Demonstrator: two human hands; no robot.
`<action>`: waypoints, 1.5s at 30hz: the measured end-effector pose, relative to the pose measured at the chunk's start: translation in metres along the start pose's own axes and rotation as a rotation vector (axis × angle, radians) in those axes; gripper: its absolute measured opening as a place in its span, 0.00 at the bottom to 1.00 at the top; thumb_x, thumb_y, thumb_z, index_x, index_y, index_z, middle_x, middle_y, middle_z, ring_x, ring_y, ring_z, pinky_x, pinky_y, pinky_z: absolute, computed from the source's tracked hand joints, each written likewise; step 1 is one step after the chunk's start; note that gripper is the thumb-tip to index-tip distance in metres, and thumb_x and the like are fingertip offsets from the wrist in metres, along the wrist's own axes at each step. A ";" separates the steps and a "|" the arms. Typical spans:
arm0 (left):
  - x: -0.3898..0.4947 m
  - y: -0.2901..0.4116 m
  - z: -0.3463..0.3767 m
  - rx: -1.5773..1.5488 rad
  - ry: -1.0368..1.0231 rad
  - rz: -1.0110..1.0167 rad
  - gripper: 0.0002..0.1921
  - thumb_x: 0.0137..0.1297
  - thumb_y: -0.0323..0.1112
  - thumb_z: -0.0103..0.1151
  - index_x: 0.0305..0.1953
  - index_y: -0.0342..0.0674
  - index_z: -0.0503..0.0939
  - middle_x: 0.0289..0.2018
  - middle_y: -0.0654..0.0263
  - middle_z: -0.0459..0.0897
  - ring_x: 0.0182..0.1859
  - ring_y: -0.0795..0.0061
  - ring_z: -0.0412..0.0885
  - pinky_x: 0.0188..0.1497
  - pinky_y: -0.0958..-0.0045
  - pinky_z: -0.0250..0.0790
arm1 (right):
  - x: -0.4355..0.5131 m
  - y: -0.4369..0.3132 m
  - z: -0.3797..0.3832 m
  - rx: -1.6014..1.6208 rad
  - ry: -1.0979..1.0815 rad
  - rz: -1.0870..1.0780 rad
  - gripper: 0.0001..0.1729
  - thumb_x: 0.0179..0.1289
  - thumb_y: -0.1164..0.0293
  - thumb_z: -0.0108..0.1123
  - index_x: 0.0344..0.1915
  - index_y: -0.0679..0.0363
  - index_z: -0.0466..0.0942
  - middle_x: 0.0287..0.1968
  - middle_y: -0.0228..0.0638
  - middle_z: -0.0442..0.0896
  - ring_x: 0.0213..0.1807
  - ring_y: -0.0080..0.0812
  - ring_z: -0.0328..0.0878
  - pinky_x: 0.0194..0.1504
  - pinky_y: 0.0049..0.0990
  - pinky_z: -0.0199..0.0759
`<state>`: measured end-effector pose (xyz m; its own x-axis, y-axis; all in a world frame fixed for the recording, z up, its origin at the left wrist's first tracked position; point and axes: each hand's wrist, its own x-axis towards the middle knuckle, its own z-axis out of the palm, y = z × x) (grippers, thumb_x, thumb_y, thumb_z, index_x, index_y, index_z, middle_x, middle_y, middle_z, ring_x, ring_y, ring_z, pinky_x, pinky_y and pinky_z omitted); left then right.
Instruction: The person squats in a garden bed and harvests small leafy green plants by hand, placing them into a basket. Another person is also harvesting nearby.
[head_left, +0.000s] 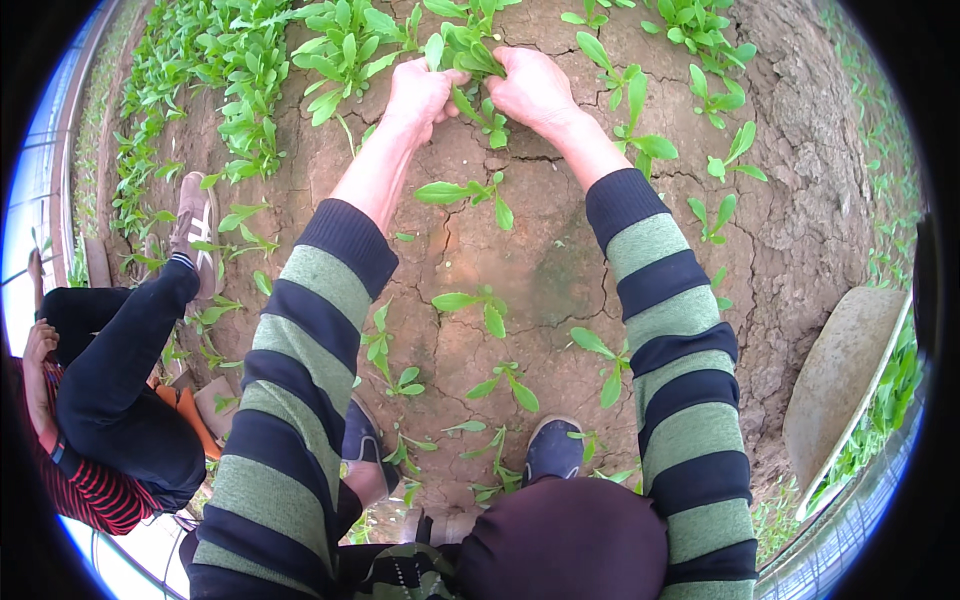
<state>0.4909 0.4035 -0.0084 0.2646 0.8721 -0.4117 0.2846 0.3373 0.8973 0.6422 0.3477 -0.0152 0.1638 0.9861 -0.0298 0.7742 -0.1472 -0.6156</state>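
Ahead of me, at the top of the view, both hands meet at a clump of leafy green seedlings (469, 52) above cracked soil. My right hand (531, 86) grips the base of the clump between thumb and fingers. On the other side, my left hand (424, 94) is closed at leaves and stems of the same clump; its fingertips are partly hidden. Just beneath the hands, a small seedling (491, 124) stands in the soil. Nearer to me grows another separate seedling (472, 193).
Dense seedlings (247, 82) cover the upper left bed. Sparse seedlings (480, 304) stand between my arms and around my shoes (553, 448). A worn basin (840, 382) tilts at right. Another person (124, 375) sits at left, one shoe (196, 225) on the bed.
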 end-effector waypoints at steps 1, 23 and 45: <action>0.000 0.000 0.000 -0.007 -0.004 0.006 0.04 0.60 0.28 0.63 0.32 0.36 0.79 0.18 0.67 0.77 0.13 0.83 0.68 0.12 0.79 0.52 | 0.000 -0.001 0.001 -0.022 0.007 -0.008 0.16 0.54 0.65 0.56 0.41 0.61 0.79 0.37 0.50 0.83 0.44 0.52 0.80 0.47 0.44 0.73; -0.058 0.006 -0.075 -0.793 -0.021 0.056 0.09 0.64 0.30 0.61 0.42 0.34 0.77 0.22 0.70 0.74 0.19 0.79 0.71 0.18 0.80 0.59 | -0.108 0.003 -0.087 1.599 0.255 0.135 0.08 0.67 0.71 0.57 0.34 0.65 0.77 0.26 0.30 0.78 0.17 0.16 0.62 0.18 0.18 0.51; -0.056 0.035 -0.002 0.066 -0.116 0.113 0.13 0.64 0.26 0.49 0.47 0.37 0.80 0.23 0.72 0.76 0.19 0.86 0.70 0.22 0.82 0.65 | -0.055 -0.011 -0.023 1.722 0.179 0.372 0.12 0.58 0.79 0.45 0.43 0.70 0.69 0.28 0.36 0.72 0.19 0.25 0.61 0.19 0.24 0.53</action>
<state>0.4837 0.3669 0.0462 0.4020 0.8549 -0.3280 0.3064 0.2120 0.9280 0.6392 0.2934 0.0112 0.3148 0.8854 -0.3420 -0.7571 0.0169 -0.6531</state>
